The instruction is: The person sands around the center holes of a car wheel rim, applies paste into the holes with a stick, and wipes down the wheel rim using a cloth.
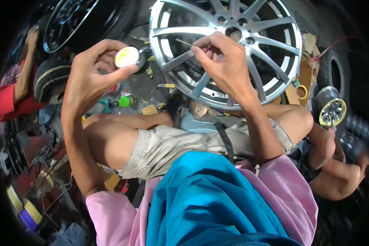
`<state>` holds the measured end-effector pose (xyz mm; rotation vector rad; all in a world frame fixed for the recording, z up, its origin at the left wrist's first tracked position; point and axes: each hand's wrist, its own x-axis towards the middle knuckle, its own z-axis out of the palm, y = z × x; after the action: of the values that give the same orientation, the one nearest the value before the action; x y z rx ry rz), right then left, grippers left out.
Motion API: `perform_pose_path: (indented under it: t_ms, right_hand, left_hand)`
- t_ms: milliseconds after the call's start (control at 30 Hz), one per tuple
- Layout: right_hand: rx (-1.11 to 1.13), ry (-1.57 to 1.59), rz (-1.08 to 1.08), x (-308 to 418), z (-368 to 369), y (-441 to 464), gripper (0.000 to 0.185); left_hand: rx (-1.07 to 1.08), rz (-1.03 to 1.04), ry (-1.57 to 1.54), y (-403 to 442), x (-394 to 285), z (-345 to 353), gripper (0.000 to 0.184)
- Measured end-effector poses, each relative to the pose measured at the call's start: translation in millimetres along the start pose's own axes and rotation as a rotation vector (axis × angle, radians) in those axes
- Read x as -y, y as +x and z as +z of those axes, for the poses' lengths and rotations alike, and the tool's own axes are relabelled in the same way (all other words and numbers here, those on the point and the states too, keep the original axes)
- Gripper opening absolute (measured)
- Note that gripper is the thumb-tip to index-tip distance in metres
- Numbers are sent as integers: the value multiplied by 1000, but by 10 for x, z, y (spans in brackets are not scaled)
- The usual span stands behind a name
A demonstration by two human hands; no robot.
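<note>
Nearest the lens: blue cloth over a pink shirt, then pale shorts, below and between the hands.

Left hand: partly open, fingers and thumb curved round a small round container, gripping it by the sides. Open face up; whitish, with yellow smears.

Right hand: mostly closed, fingers curled, thumb and forefinger pinching a thin stick. Stick points toward the container, well apart from it.

Silver wheel rim beneath and around the right hand, spokes fanning from the hub. Whether the hand touches it, cannot tell. Grey-blue object below its lower edge.

Below the left hand: green bottle, lying on its side. Beyond that hand, a dark tyre; farther left, a person in red.

Right of the right hand, past the rim: yellow tape roll, metal cylinder with yellow edge, upright tyre, a crouching person.
</note>
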<state>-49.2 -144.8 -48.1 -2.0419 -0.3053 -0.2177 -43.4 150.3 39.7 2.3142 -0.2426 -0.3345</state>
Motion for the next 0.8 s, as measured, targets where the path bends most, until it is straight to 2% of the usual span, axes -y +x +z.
perform_pose_path:
  t_ms: [100, 233, 467, 800]
  right_hand:
    - [81, 72, -141, 375, 48, 36, 7]
    - [156, 114, -276, 471, 180, 76, 11]
    - [103, -17, -315, 529, 293, 85, 12]
    - [98, 1, -326, 503, 358, 56, 11]
  left_hand:
    - [0, 40, -3, -26, -30, 43, 43]
    - [2, 99, 85, -30, -2, 88, 43]
    - [-17, 225, 160, -61, -66, 173, 45]
    - [2, 203, 204, -62, -116, 191, 42]
